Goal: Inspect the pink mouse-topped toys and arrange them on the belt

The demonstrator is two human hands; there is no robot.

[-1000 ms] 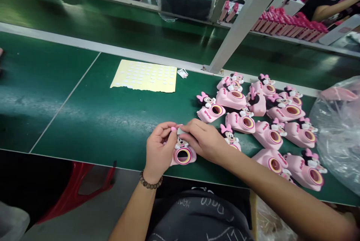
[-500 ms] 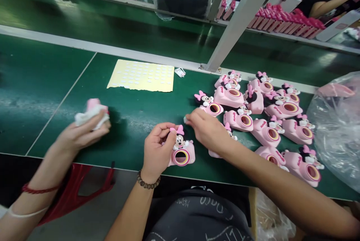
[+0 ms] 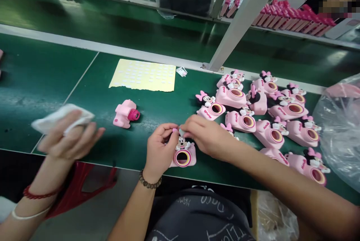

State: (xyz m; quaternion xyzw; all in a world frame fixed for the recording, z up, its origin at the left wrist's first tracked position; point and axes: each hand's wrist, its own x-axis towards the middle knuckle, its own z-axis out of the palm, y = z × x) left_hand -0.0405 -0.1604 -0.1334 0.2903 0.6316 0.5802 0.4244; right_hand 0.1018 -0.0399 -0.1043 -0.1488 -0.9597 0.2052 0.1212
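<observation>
1. Gripping a crumpled white cloth (image 3: 62, 119) at lower left, a co-worker's hand (image 3: 66, 139) curls its fingers loosely around it.
2. Centre left, a pink toy camera with a magenta lens (image 3: 126, 113) lies on the green work mat (image 3: 84, 72), absent from the earlier view.
3. Upper centre lies a cream sheet dotted with small white pads (image 3: 142, 75).
4. Lower centre, the person's left hand (image 3: 160, 147) curls narrowly over a pink Minnie Mouse toy camera (image 3: 184, 156). The right hand (image 3: 209, 138), apart from it earlier, now pinches a small pale pad (image 3: 181, 132) against the figure's head.
5. Far right, more pink Minnie Mouse cameras (image 3: 287, 111) crowd beside a clear plastic bag (image 3: 337, 136).
</observation>
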